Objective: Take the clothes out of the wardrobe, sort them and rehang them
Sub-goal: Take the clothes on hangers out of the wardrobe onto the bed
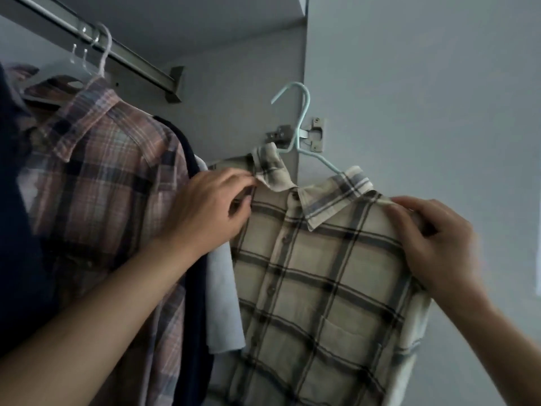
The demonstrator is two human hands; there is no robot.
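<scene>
1. Clothes fill the left of the wardrobe (234, 118), hanging from the metal rail (117, 54) that runs up and to the left under the top shelf.
2. On that rail, a pink plaid shirt (102, 171) hangs on a white hanger (104, 51); two clear hooks sit on the rail just beside it.
3. Behind the pink shirt hangs a brown garment (49, 89), partly hidden, and a dark navy garment (17, 215) covers the far left edge.
4. To the right of the pink shirt hang another navy garment (193, 288) and a pale blue garment (222, 303), pressed close together.
5. A beige plaid shirt (316, 288) sits on a pale green hanger (301, 124), whose hook is free of the rail, in front of the wardrobe's side panel and the door hinge (310, 136).
6. The left hand (205, 209) holds the beige shirt at its left shoulder, fingers curled on the cloth just under the collar.
7. The right hand (439, 244) grips the shirt's right shoulder, fingers bent over the seam.
8. The shirt is buttoned, its chest pocket showing, and it hangs tilted, right shoulder lower.
9. The open wardrobe door (424, 83) fills the right of the view.
</scene>
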